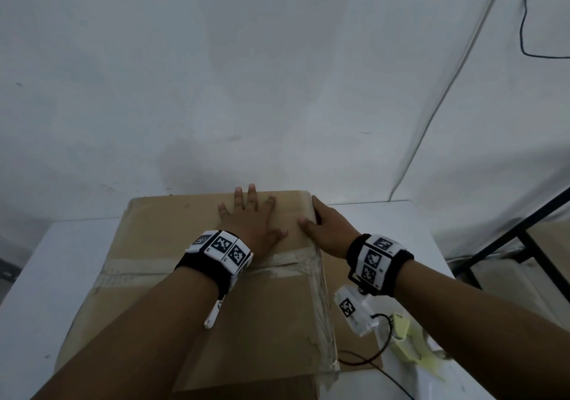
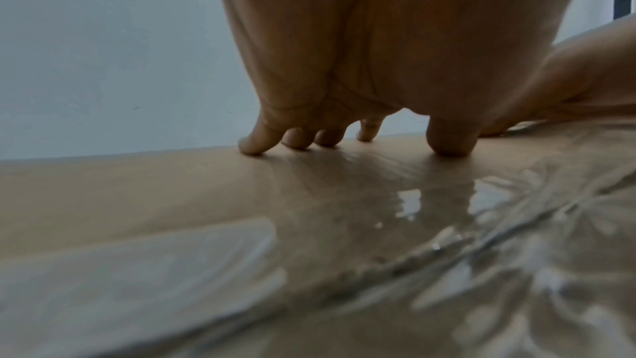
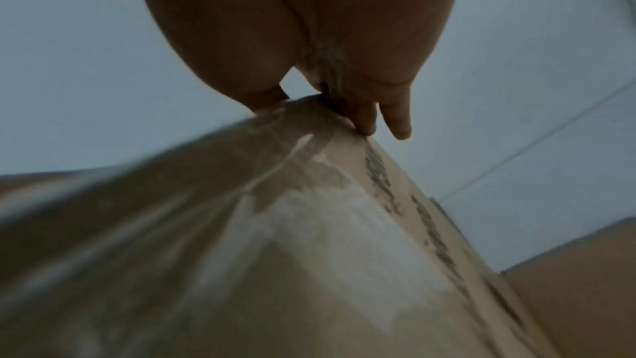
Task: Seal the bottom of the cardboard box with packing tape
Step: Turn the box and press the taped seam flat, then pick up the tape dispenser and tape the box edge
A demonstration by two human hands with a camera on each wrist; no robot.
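A brown cardboard box [image 1: 160,233] lies on the white table with its taped face up. Clear packing tape [image 1: 138,268] runs across the flap seam, and another strip [image 1: 324,307] wraps the right edge. My left hand [image 1: 249,214] presses flat on the far part of the top, fingers spread; in the left wrist view its fingertips [image 2: 254,146] touch the glossy tape [image 2: 516,214]. My right hand [image 1: 324,223] sits on the far right edge, thumb on top. Its straight fingers [image 3: 399,119] lie down the side of the box [image 3: 344,282].
A pale yellow tape dispenser [image 1: 401,335] lies on the table [image 1: 61,260] to the right of the box, beside a black cable [image 1: 361,359]. A flat cardboard piece [image 1: 348,347] lies under the box's right side. A black metal frame [image 1: 524,239] stands at far right. A white wall is behind.
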